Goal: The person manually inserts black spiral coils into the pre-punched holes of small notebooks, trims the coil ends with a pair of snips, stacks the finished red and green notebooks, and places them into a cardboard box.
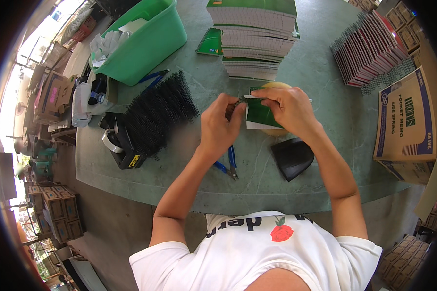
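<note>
My right hand (292, 107) pinches the top edge of a small green memo pad (261, 114), held in front of me above the table. Close to the pad's upper left corner, my left hand (221, 123) has its thumb and fingers pressed together. Between them shows a bit of dark wire coil, partly hidden by the fingers. Under the pad is a round yellowish thing (275, 132), mostly covered. Below my left hand lie blue-handled cutters (231, 164). A smooth black curved object (292, 157) rests below my right wrist.
Black wire coils (162, 114) are heaped at left beside a tape dispenser (126, 148). A green bin (145, 51), blue-handled pliers (154, 76), a tall stack of pads (252, 41), bound red-edged notebooks (369, 51) and a cardboard box (407, 116) stand around the table (189, 186).
</note>
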{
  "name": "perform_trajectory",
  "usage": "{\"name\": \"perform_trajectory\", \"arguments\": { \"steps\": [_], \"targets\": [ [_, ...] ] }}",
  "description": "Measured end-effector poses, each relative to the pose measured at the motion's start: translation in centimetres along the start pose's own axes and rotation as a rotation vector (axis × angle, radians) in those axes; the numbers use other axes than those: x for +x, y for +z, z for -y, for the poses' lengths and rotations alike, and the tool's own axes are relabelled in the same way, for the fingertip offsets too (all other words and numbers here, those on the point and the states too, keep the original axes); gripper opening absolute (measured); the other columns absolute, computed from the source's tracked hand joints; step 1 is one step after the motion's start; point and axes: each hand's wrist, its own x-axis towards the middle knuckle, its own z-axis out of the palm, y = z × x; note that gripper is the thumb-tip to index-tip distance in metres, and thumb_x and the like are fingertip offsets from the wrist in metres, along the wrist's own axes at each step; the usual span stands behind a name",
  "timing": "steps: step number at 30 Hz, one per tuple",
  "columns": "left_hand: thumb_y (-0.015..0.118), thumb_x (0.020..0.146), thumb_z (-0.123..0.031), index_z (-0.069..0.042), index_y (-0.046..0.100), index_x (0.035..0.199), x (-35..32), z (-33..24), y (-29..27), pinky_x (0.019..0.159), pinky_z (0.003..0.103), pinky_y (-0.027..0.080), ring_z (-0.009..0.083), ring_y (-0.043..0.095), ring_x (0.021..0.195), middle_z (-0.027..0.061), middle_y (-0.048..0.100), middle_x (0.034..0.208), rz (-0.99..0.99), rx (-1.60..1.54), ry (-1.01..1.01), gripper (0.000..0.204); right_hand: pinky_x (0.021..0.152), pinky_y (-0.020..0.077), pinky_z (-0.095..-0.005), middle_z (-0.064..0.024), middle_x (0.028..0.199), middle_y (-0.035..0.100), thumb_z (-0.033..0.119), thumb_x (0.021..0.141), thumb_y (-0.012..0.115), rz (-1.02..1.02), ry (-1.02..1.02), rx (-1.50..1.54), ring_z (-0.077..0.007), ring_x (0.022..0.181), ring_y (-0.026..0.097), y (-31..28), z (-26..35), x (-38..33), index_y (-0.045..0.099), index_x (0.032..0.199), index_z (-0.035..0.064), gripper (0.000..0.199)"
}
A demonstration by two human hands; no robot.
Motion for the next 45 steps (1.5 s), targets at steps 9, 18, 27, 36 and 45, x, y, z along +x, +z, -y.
{"name": "perform_trajectory", "arguments": {
  "steps": [9, 18, 27, 36, 45],
  "targets": [
    [0.066, 0.079, -0.008, -0.001, 0.061, 0.097, 2.2, 1.0, -3.4, 0.059, 0.031, 0.044, 0.0197, 0.050, 0.055, 0.0110, 0.060, 0.086, 0.281, 0.184, 0.138, 0.020, 0.065, 0.0462, -0.0385, -0.0079, 0.080, 0.064, 0.007, 0.076, 0.063, 0.008, -0.118, -0.103, -0.0294, 0.076, 0.061, 0.4, 0.6, 0.2, 0.061, 0.092, 0.0081, 0.016],
    [0.060, 0.080, -0.009, -0.003, 0.059, 0.092, 2.2, -1.0, -2.2, 0.071, 0.036, 0.042, 0.0245, 0.052, 0.076, 0.0095, 0.054, 0.082, -0.006, 0.429, 0.392, 0.013, 0.069, 0.0469, -0.0364, -0.0074, 0.085, 0.064, 0.005, 0.078, 0.064, -0.069, -0.070, 0.205, -0.0282, 0.080, 0.061, 1.3, 0.5, 0.8, 0.057, 0.091, 0.0058, 0.015],
    [0.075, 0.064, -0.037, -0.007, 0.049, 0.124, -8.4, -4.8, 11.3, 0.079, 0.039, 0.043, 0.0305, 0.048, 0.092, 0.0158, 0.048, 0.102, 0.493, 0.571, 0.465, 0.071, 0.072, 0.0499, -0.0304, -0.0081, 0.077, 0.064, 0.001, 0.074, 0.068, 0.087, 0.089, 0.234, -0.0214, 0.077, 0.063, -2.5, -1.5, 0.4, 0.063, 0.093, 0.0031, 0.020],
    [0.075, 0.069, -0.017, -0.010, 0.052, 0.115, -8.0, -1.7, 9.3, 0.085, 0.045, 0.042, 0.0345, 0.052, 0.100, 0.0165, 0.053, 0.103, 0.792, 0.031, -0.101, 0.051, 0.072, 0.0506, -0.0231, -0.0028, 0.092, 0.068, 0.003, 0.078, 0.068, -0.003, 0.360, 0.963, -0.0073, 0.079, 0.061, 0.2, -5.8, -2.2, 0.068, 0.099, 0.0031, 0.021],
    [0.066, 0.071, 0.004, -0.005, 0.061, 0.100, 0.4, -4.5, -1.5, 0.081, 0.035, 0.044, 0.0293, 0.054, 0.092, 0.0140, 0.056, 0.097, -0.015, 0.423, 0.317, 0.031, 0.073, 0.0502, -0.0210, -0.0021, 0.090, 0.068, 0.003, 0.079, 0.067, -0.043, 0.324, 0.908, -0.0071, 0.078, 0.060, -0.3, -6.0, -3.1, 0.068, 0.100, 0.0022, 0.020]
  ]
}}
